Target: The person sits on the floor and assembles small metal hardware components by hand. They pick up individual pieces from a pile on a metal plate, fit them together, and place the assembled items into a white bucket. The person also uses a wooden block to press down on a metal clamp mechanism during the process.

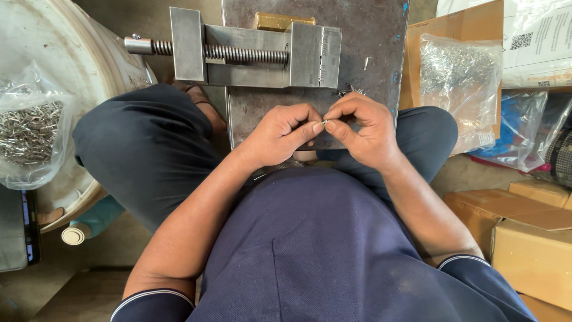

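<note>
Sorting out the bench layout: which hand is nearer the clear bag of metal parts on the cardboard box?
Right. The right hand is just left of the bag; the left hand is farther left, over the plate.

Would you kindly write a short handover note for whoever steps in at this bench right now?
Left hand: fingertips pinched on a tiny metal part.
Right hand: pinching the same part from the other side, above the steel plate.
Vise: sits on the plate, holding a brass-coloured block; nobody touches it.
Stock: bag of small metal pieces on the white bucket at left, another bag on the cardboard box at right.
Done: one part picked up. A few loose pieces lie by the vise.
Left: the part is not yet set down.
</note>
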